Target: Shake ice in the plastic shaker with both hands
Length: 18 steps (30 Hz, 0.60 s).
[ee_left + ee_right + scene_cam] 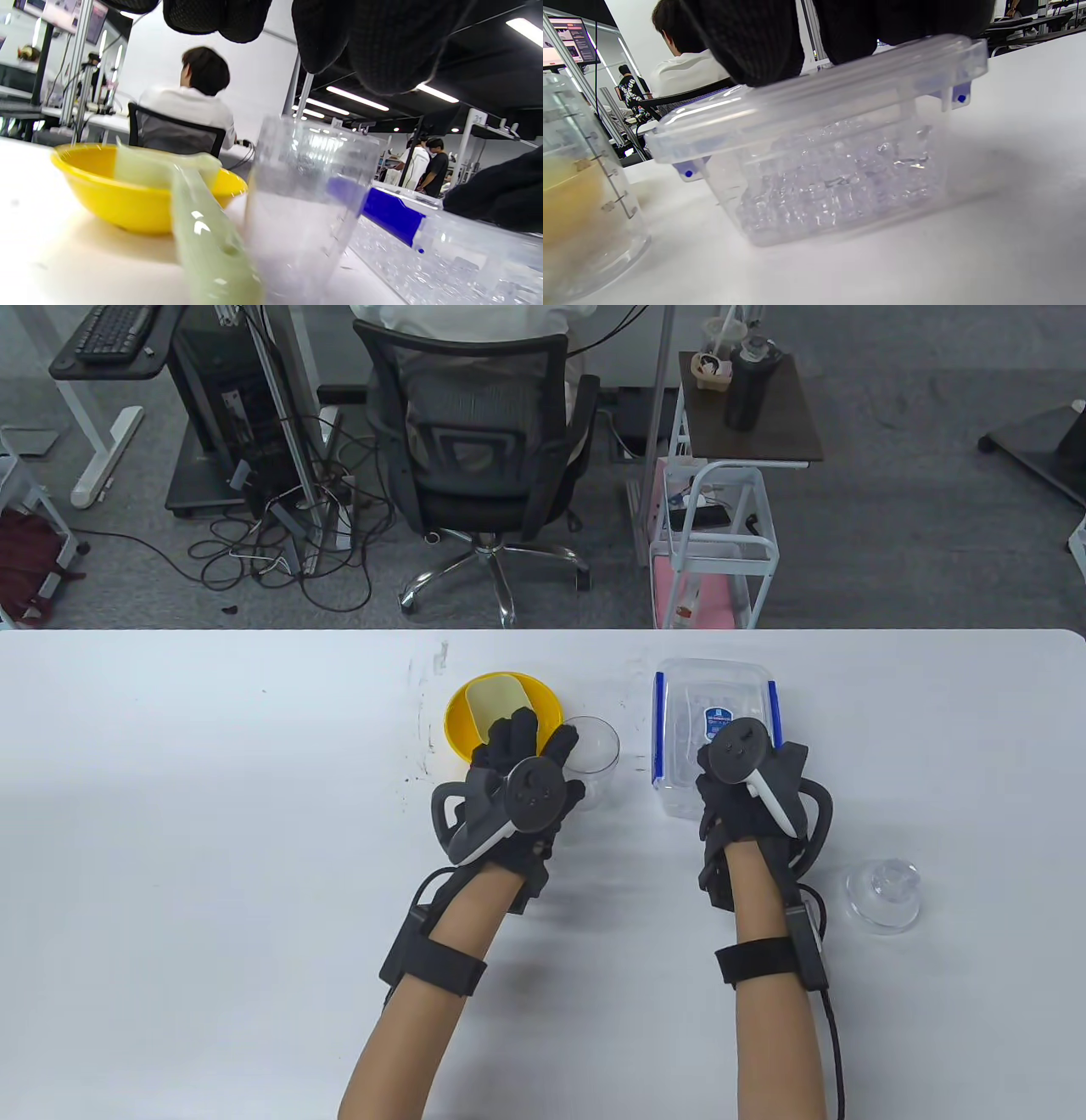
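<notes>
Two gloved hands over white table (212, 814), early stage of task. Clear plastic shaker cup (591, 751) upright and uncapped between shallow yellow plastic bowl (462, 721) and clear lidded plastic box with blue clips (713, 704); apparently empty, though frosting in left wrist view leaves this uncertain. Pale green plastic scoop (501, 706) lying in bowl, handle toward viewer. Ice visible only inside box (840, 186), lid in place. Clear domed shaker lid (884, 892) set apart on table, near right forearm. Left hand (519, 768) above scoop handle, just beside cup, fingers extended; contact with handle or cup not resolvable, no grip evident. Right hand (747, 789) on near edge of box lid, fingers (755, 42) pressing on lid rim; curl around rim not discernible. Judged remaining: opening box, scooping ice into cup, fitting lid, two-handed shake. Hidden or unclear: fingertips of both hands beneath trackers in table view; box label text too small; yellowish tint through cup in right wrist view probably bowl behind, not contents.
</notes>
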Each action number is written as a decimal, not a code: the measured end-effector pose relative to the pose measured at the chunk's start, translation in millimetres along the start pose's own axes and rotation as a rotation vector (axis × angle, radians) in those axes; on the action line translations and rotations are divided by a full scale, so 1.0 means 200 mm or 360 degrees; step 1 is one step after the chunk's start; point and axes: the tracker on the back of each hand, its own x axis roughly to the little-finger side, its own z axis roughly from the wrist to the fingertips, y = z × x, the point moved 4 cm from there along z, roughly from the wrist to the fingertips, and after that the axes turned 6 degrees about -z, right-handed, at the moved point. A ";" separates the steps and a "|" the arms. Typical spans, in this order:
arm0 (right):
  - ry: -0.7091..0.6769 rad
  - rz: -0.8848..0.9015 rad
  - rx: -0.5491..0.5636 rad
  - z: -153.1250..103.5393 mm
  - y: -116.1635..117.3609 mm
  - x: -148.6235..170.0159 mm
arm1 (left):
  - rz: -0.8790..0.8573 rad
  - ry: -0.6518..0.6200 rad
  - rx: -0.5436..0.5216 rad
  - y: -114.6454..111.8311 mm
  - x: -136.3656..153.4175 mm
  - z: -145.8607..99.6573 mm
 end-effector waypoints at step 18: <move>-0.0174 -0.0068 -0.0037 -0.32 0.04 0.10 | 0.0298 -0.0003 -0.0010 0.07 0.34 -0.57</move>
